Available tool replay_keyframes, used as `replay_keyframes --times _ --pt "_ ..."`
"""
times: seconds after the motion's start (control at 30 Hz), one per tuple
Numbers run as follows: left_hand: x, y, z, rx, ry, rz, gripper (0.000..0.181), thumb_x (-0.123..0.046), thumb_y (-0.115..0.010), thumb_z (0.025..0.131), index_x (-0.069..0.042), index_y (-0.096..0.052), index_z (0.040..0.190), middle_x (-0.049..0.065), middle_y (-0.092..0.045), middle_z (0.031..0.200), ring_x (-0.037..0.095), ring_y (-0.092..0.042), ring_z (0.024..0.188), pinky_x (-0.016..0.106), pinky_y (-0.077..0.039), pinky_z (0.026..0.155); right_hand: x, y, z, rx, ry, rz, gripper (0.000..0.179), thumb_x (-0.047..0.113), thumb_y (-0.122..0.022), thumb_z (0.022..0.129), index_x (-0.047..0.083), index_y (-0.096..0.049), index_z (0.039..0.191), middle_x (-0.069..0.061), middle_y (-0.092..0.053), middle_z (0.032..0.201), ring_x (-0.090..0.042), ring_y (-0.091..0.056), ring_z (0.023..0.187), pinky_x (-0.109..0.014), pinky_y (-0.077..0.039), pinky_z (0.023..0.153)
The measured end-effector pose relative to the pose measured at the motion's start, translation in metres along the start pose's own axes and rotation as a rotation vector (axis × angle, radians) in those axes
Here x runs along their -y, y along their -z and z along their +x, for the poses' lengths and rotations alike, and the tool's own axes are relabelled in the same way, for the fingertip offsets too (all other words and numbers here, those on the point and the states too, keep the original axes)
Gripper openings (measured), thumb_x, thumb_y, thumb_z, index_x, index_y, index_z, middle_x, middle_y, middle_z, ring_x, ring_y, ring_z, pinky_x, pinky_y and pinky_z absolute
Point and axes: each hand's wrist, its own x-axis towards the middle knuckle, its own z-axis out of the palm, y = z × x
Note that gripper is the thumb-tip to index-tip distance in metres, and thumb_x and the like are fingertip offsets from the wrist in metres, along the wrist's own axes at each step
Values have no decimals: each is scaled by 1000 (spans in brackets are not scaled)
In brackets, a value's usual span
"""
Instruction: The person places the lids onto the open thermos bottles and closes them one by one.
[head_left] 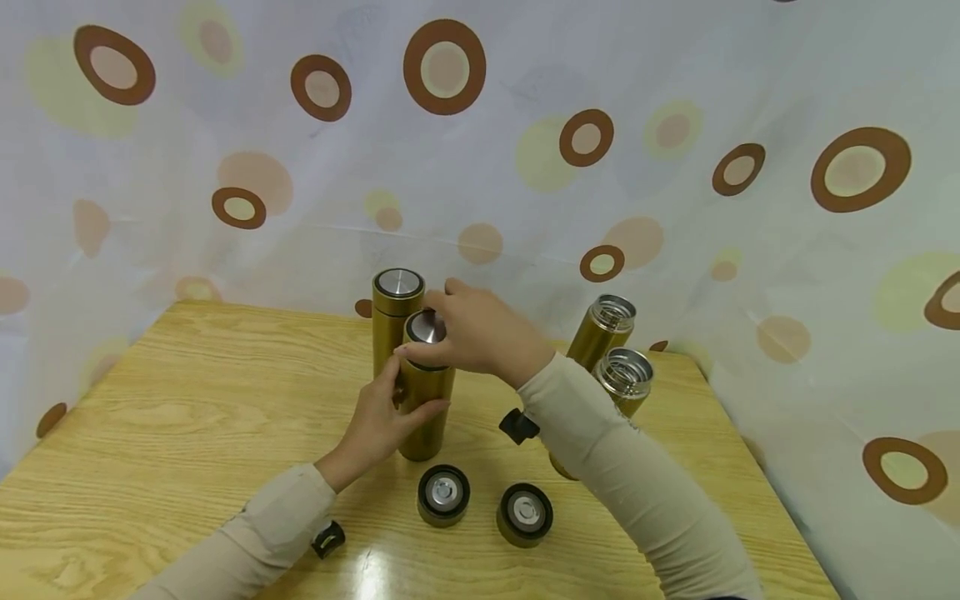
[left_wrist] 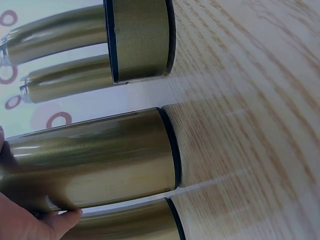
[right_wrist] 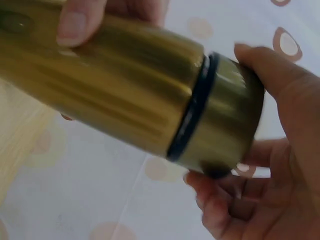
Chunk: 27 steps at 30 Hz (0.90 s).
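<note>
A gold thermos flask (head_left: 425,435) stands upright near the middle of the wooden table. My left hand (head_left: 375,427) grips its body, thumb on the near side. Around its lid (right_wrist: 234,112), the thumb and fingers of my right hand (head_left: 486,335) are curled. In the right wrist view, the lid sits on the flask with a dark ring at the seam. Just behind stands a second gold flask (head_left: 384,333) with its lid on. Two loose lids (head_left: 442,495) lie in front with their inner sides facing up.
Two lidless gold flasks (head_left: 602,330) with bare steel necks stand to the right, partly hidden by my right sleeve (head_left: 630,467). A patterned cloth (head_left: 480,167) hangs behind the table (head_left: 187,417). Black straps are visible by both wrists.
</note>
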Motion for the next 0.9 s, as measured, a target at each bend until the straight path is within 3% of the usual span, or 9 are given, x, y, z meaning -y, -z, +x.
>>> replay_keyframes --times 0.13,0.27,0.57,0.9 --pt "-1 0 0 3 6 4 70 -25 -78 81 -16 -39 138 12 -62 120 27 -61 108 43 -55 87 7 -8 0 -95 -89 -47 58 67 -58 83 10 -57 90 -3 -51 83 -18 -53 61 -24 -43 50" --pt "0 0 0 3 8 1 70 -25 -78 81 -16 -39 139 11 -62 121 27 -61 109 44 -55 88 12 -12 -1 -148 -126 -104 64 69 -57 83 6 -60 93 -5 -54 83 -18 -53 60 -26 -46 50" --pt "-1 0 0 5 -6 -4 70 -23 -78 82 -15 -39 139 12 -62 120 28 -62 108 45 -54 88 17 -13 -3 -160 -172 -104 73 68 -56 84 0 -60 108 -10 -59 91 -23 -58 66 -33 -55 58" --pt "-1 1 1 10 0 4 65 -22 -77 83 -13 -41 136 12 -63 118 27 -62 108 44 -55 88 20 -12 -4 -178 -188 -162 73 73 -54 81 2 -61 98 -9 -57 82 -21 -55 56 -32 -51 49"
